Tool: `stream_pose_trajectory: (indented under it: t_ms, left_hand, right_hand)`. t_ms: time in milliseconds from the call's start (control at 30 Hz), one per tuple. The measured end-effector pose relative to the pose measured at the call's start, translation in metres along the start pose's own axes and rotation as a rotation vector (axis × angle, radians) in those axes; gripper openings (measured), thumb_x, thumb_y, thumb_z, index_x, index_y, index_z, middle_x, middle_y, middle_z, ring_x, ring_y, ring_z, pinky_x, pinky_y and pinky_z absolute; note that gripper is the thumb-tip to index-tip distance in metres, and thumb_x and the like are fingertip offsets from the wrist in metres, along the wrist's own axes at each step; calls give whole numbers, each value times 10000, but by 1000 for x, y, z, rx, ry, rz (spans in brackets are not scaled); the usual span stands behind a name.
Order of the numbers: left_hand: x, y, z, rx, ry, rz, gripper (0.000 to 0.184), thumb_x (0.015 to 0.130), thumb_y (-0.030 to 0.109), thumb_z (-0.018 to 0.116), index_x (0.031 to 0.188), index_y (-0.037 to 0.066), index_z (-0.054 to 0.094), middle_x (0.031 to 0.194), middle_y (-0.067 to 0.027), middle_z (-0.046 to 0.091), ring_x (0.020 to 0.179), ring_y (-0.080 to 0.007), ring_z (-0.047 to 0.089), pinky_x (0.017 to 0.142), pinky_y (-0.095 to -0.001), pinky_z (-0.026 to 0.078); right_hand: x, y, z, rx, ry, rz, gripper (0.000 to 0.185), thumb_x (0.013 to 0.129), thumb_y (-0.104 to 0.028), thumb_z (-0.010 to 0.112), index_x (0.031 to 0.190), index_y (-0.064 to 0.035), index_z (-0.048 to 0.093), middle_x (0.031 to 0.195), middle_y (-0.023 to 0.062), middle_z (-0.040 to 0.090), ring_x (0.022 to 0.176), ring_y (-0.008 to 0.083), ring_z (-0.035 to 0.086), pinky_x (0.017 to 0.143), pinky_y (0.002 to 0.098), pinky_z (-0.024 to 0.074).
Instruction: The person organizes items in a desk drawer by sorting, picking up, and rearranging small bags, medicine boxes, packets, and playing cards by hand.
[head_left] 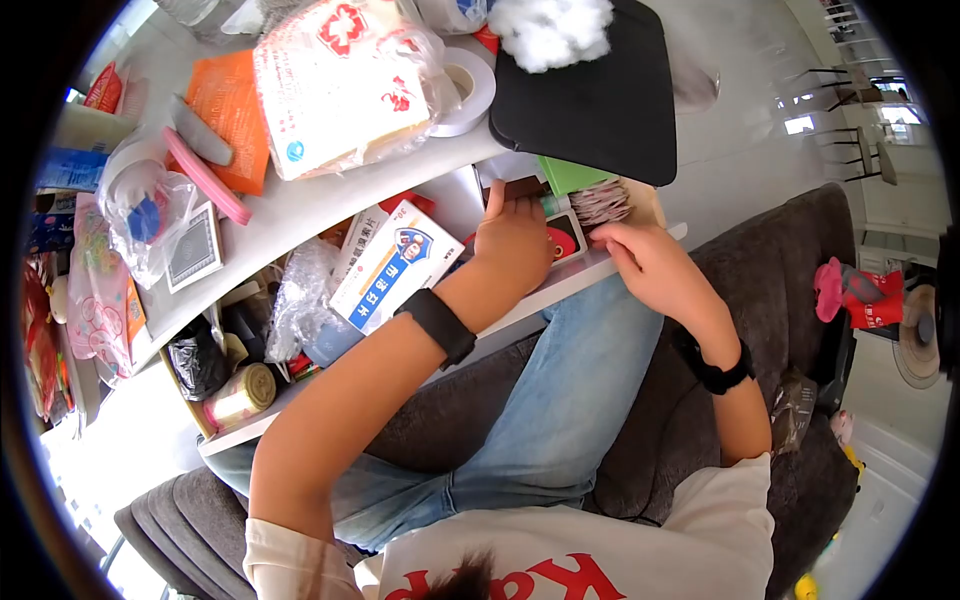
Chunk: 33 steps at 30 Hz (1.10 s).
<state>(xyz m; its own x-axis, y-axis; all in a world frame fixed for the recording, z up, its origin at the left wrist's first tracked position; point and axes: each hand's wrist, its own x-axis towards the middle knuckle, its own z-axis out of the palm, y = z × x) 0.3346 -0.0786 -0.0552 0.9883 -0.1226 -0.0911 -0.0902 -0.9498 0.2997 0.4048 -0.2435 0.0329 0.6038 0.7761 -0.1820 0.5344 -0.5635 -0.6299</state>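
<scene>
My left hand (515,240) reaches into an open drawer (560,287), its fingers curled down at a flat dark brown item (527,188). Its fingertips are partly hidden, and I cannot make out what they hold. My right hand (645,268) is at the drawer's right end, thumb and forefinger close together beside a bundle of thin paper-like packets (602,203). Anything in that pinch is too small to name. Between the hands lies a card with a red and black picture (567,238). Behind it sits a green item (570,174).
A white and blue medicine box (398,265), bubble wrap (298,300) and a rolled bandage-like item (240,395) fill the drawer's left part. On the tabletop lie a white plastic package (345,90), a tape roll (468,92) and a black board (590,110) with white fluff (552,32).
</scene>
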Motion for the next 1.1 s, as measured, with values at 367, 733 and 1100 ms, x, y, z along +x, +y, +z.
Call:
stream_pose_trajectory:
  t_ms: [367, 733, 1100]
  left_hand:
    - [0, 13, -6, 183, -63, -46, 582, 672, 211, 652, 1124, -113, 479, 1082, -196, 534, 1030, -282, 537, 1081, -479, 105]
    - [-30, -10, -16, -301, 113, -50, 601, 675, 96, 623, 1221, -28, 404, 1072, -157, 556, 1035, -287, 540, 1088, -510, 133]
    - [-56, -37, -38, -229, 222, 65, 269, 764, 13, 579, 1028, 61, 585, 1097, -110, 579, 982, -326, 540, 942, -444, 381]
  right_hand:
    - [12, 12, 21, -130, 150, -141, 142, 816, -41, 514, 940, 3, 565, 975, 138, 602, 834, 328, 579, 717, 393, 460]
    - [2, -9, 28, 90, -123, -226, 302, 801, -71, 567, 1089, 18, 546, 1243, 165, 497, 1049, 327, 526, 879, 373, 425]
    - [-9, -29, 45, -18, -34, -233, 288, 785, -157, 619, 1021, 0, 566, 1033, 130, 583, 943, 306, 537, 841, 409, 417]
